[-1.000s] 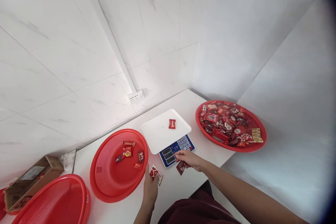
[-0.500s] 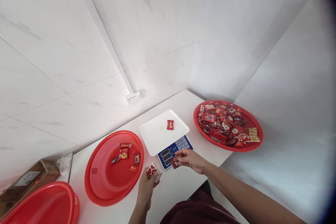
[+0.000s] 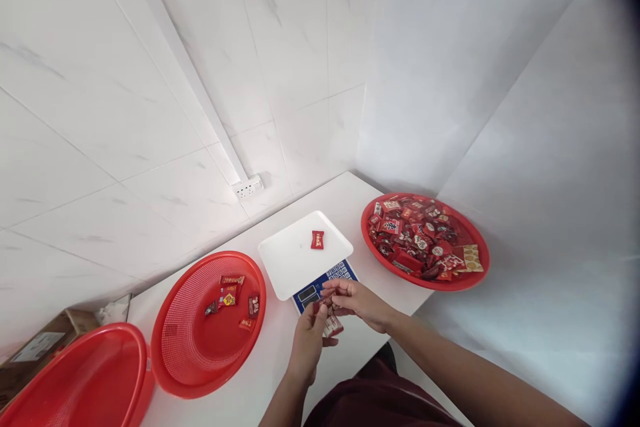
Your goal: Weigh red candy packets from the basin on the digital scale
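My left hand (image 3: 306, 341) is closed on a red-and-white snack packet (image 3: 333, 327) in front of the scale. Right beside it, my right hand (image 3: 364, 304) pinches a dark red packet, now mostly covered by fingers. The two hands meet, their fingertips almost touching. Just beyond them stands a digital scale with a blue keypad panel (image 3: 340, 271) and a white pan (image 3: 285, 265). One small red wrapped candy (image 3: 317, 240) lies on the pan. Left of the hands, a red mesh basket (image 3: 213, 353) holds several wrapped snacks (image 3: 229, 295).
At the right, a round red basket (image 3: 365, 230) is heaped with red wrapped snacks (image 3: 420, 240). Another red basket (image 3: 95, 380) and a cardboard box (image 3: 47, 340) are at the lower left. Behind the white table (image 3: 345, 190) are a tiled wall and a power socket (image 3: 247, 187).
My left hand has moved right and up with its packet, meeting my right hand over the scale's near edge. The view has shifted slightly.
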`<state>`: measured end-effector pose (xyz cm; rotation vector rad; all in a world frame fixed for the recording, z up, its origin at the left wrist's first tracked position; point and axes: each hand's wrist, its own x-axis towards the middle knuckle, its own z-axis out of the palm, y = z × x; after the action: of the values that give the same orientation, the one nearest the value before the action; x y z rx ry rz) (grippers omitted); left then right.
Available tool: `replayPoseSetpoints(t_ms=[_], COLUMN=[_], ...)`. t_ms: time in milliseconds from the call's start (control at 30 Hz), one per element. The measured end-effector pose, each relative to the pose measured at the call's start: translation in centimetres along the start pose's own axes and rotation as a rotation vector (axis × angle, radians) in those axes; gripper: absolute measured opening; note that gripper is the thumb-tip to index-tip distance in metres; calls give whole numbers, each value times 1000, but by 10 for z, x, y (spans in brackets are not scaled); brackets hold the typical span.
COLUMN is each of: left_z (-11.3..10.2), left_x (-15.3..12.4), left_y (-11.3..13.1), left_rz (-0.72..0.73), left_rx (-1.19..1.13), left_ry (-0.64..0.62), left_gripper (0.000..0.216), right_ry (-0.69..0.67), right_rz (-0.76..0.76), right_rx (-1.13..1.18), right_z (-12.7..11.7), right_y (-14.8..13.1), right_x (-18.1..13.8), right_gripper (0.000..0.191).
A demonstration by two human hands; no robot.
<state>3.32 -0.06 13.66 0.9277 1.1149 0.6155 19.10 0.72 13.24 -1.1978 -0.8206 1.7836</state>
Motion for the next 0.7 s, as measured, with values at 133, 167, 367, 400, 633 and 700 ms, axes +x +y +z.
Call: replayPoseSetpoints(t_ms=[133, 167, 367, 400, 633, 700], left_z=[0, -2, -15, -16, -27, -30], left_x=[2, 2, -2, -2, -8, -11], left_y=[-19, -24, -33, -32, -32, -34], left_rz=[-43, -47, -121, -123, -104, -98], left_rx=[61, 77, 50, 38, 4, 20], left_ry=[14, 12, 36, 41, 87, 84], left_gripper=[51, 51, 49, 49, 46, 47], right_ry=[-27, -33, -28, -21, -185, -253], right_rz=[66, 79, 91, 96, 168, 173], right_rx=[-316, -390, -597, -595, -410, -410], right_z=[-3, -4, 0, 2, 7, 7], right_y=[12, 16, 31, 32, 31, 33], right_x=[-4, -5, -3, -2, 3, 3], right_gripper=[28, 23, 31, 31, 30, 27])
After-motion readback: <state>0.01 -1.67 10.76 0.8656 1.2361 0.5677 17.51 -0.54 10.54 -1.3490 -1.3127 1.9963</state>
